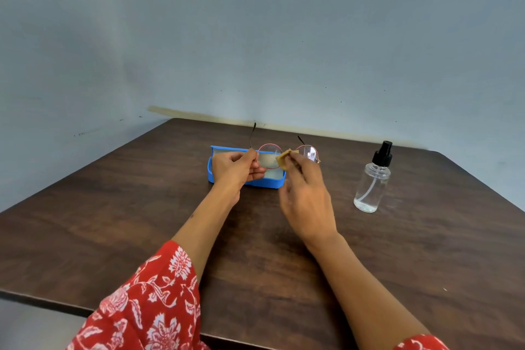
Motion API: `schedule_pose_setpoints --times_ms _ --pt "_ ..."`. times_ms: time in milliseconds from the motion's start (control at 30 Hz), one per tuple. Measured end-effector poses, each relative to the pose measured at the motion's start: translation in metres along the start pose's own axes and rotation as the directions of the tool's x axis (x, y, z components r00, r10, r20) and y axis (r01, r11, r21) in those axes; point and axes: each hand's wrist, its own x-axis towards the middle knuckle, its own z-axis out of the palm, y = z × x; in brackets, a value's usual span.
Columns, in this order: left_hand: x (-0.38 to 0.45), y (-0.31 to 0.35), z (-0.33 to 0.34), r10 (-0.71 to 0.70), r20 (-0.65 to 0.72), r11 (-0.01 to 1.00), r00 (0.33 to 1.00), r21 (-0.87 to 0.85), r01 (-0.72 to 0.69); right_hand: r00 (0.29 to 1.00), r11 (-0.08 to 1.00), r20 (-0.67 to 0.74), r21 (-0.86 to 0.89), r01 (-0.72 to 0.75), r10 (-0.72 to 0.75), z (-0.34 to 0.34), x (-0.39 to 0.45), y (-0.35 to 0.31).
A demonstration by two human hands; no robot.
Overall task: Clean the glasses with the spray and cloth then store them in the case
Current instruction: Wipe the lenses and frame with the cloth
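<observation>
Above the case (pixel 246 179), my left hand (pixel 237 170) pinches the glasses (pixel 287 155); my right hand (pixel 305 202) pinches the cloth (pixel 284 157) against them. Pressing too hard could bend that thin frame.

A single wide-angle view from the person's head looks forward and down across a dark wooden table (pixel 142 207) toward a blue-grey wall (pixel 255 37) at 12 o'clock. Both forearms enter from 6 o'clock (near the lens, hence large). The table's far edge meets the wall mid-frame; straight lines bow slightly outward.
</observation>
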Motion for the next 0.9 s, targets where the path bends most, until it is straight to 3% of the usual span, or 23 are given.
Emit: schedule_pose_setpoints --times_ms 200,300,433,667,900 --pt "-0.002 0.002 -0.002 0.014 0.0 1.0 1.0 0.006 -0.014 0.962 0.968 -0.112 0.077 -0.24 0.247 -0.005 0.002 0.015" --pt "-0.002 0.002 -0.002 0.02 0.0 1.0 1.0 0.001 -0.02 0.978 0.98 -0.08 0.043 -0.192 0.195 -0.004 0.001 0.01" --pt "-0.002 0.002 -0.002 0.021 0.001 1.0 1.0 -0.022 -0.021 1.0 1.0 -0.019 0.013 0.001 -0.001 0.001 0.001 -0.002" --pt "-0.004 0.002 -0.002 0.027 0.006 1.0 1.0 0.006 -0.027 0.937 0.946 -0.139 0.091 -0.311 0.321 -0.006 0.0 0.02" --pt "-0.005 0.003 -0.003 0.024 0.001 1.0 1.0 -0.008 -0.024 0.988 0.986 -0.059 0.095 -0.14 0.146 0.0 0.0 0.006"
